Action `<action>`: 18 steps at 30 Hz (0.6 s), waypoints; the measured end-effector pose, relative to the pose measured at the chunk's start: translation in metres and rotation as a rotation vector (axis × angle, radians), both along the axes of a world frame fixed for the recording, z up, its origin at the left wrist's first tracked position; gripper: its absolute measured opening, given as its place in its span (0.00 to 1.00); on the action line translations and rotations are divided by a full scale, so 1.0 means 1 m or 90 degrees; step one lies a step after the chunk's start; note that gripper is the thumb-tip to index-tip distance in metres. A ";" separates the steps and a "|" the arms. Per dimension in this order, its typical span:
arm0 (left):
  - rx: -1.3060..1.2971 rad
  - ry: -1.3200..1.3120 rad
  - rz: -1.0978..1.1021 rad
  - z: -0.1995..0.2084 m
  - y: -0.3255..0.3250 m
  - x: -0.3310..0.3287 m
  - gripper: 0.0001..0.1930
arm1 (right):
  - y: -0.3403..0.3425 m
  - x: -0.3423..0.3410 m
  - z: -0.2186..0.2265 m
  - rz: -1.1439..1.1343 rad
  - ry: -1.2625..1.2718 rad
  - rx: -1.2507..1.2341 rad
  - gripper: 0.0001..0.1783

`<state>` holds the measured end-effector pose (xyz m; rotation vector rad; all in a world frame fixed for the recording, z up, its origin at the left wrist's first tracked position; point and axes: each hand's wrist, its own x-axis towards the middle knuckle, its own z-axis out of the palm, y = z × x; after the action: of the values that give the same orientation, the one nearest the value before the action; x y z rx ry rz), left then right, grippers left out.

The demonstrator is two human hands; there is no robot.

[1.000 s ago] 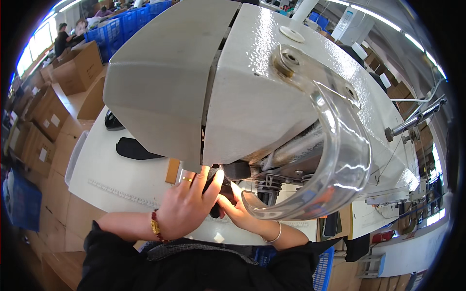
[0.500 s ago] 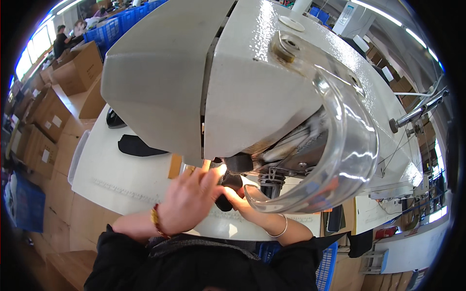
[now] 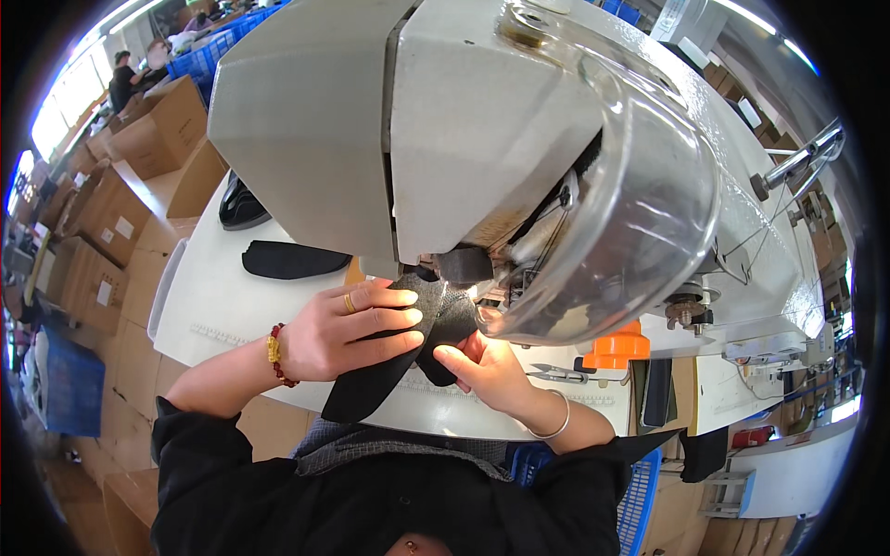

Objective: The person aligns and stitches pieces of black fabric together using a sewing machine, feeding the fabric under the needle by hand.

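Black fabric pieces (image 3: 363,391) lie under the head of a white sewing machine (image 3: 306,120), spreading toward me in two rounded flaps. My left hand (image 3: 338,332) rests on the left flap with its fingers stretched out flat. My right hand (image 3: 487,371) pinches the edge of the right flap (image 3: 445,347) between thumb and fingers. A grey textured part (image 3: 428,295) shows between the flaps near the needle area. The needle itself is hidden behind the machine head and the clear curved guard (image 3: 640,222).
Another black fabric piece (image 3: 292,260) and a glossy black object (image 3: 241,206) lie left on the white table (image 3: 209,306). Thread snips (image 3: 559,372) and an orange object (image 3: 616,348) are at the right. Cardboard boxes (image 3: 162,130) stand left; a blue basket (image 3: 640,496) sits below the table.
My left hand has come down and flattened on the fabric, and the flaps now spread open toward me. My right hand has drawn slightly right. The head view has shifted, revealing the snips and orange object.
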<state>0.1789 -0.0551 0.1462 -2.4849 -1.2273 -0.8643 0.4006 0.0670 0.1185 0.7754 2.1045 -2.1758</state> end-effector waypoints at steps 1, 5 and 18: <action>0.026 0.013 0.009 0.003 0.001 0.002 0.15 | 0.000 0.000 0.000 -0.001 0.000 -0.001 0.22; 0.057 0.035 0.015 0.005 0.000 0.007 0.14 | -0.007 0.003 -0.014 -0.034 0.028 0.067 0.22; 0.020 0.081 0.040 0.010 0.006 0.015 0.14 | -0.031 -0.007 -0.044 -0.169 0.331 0.430 0.18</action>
<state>0.1943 -0.0496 0.1560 -2.4217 -1.2319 -0.6930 0.3934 0.0358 0.0746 0.5587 3.2605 -1.9087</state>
